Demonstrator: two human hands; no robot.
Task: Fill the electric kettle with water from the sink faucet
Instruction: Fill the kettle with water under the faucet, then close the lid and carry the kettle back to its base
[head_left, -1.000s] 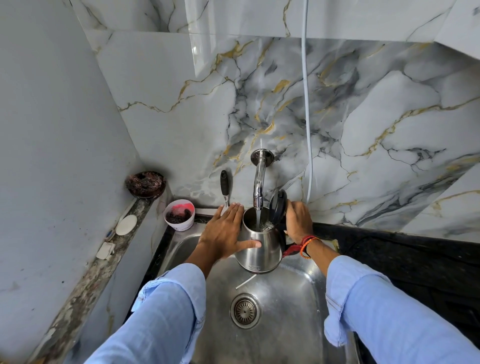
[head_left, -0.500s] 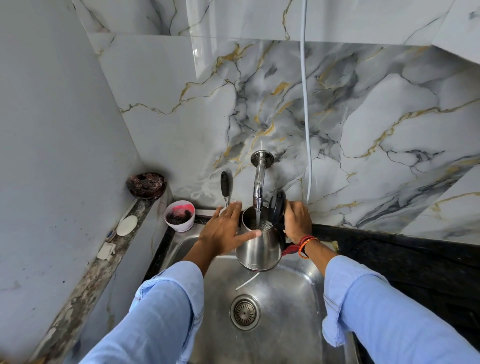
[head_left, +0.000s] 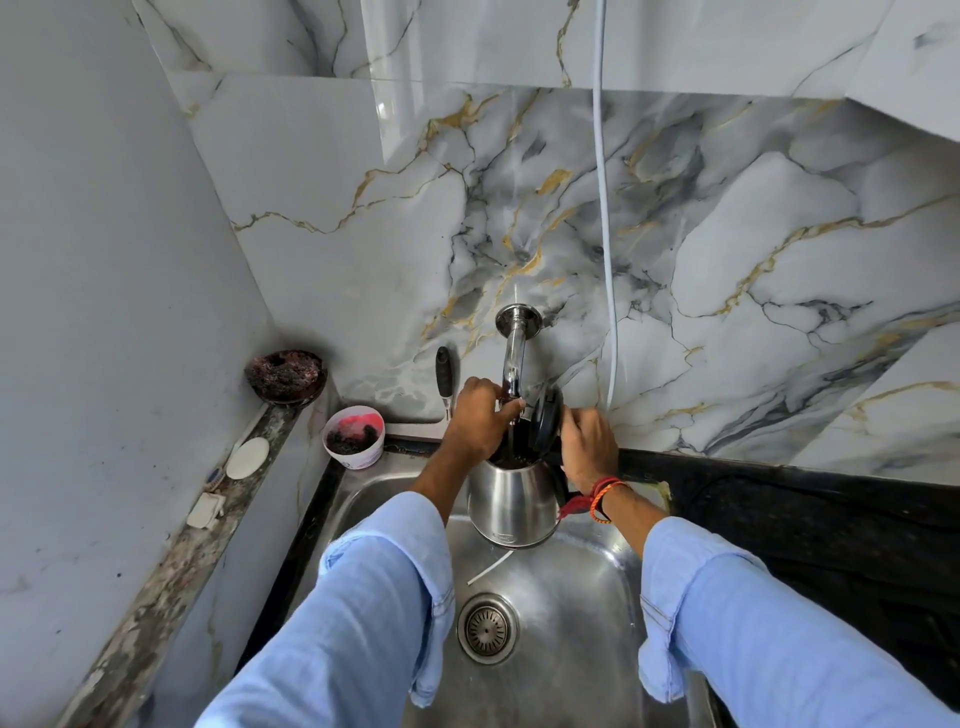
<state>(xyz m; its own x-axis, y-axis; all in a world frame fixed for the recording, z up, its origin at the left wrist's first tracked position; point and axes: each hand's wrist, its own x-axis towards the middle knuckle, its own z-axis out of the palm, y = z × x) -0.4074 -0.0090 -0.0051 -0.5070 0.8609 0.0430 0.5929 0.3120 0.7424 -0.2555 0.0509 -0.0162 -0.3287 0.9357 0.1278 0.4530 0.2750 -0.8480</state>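
**Left hand off the kettle, now at the faucet tip**

The shiny stainless-steel electric kettle (head_left: 511, 506) sits in the steel sink (head_left: 587, 582), upright, right under the curved chrome wall faucet (head_left: 514, 358). Its black round lid (head_left: 545, 421) stands flipped up at the back-right of the mouth. Dark water shows inside the opening.

Change vs half a sec ago: the left hand (head_left: 480, 423) then lay flat against the kettle's left side w/ thumb across the front. It has since lifted off the body and moved up to the faucet's lower end; the fingers (head_left: 511, 408) are curled narrow around the spout tip, pinching it. Whether water is running can't be told clearly; only a thin streak shows below the tip.

The right hand (head_left: 589, 449) stays where it was, at the kettle's right rear by the lid hinge and handle. Fingers are bent closed there, but the handle itself is hidden behind the hand, so the exact grip can't be seen. Red and orange thread bands (head_left: 602, 496) wrap that wrist. Both light-blue rolled sleeves (head_left: 374, 613) frame the sink.

The kettle hasn't shifted. The round drain strainer (head_left: 487, 629) lies below it, w/ a white thin stick (head_left: 488, 566) between them. A white cup w/ pink inside (head_left: 354, 439) stands at the sink's back-left corner, on the dark desk (head_left: 810, 512) edge.
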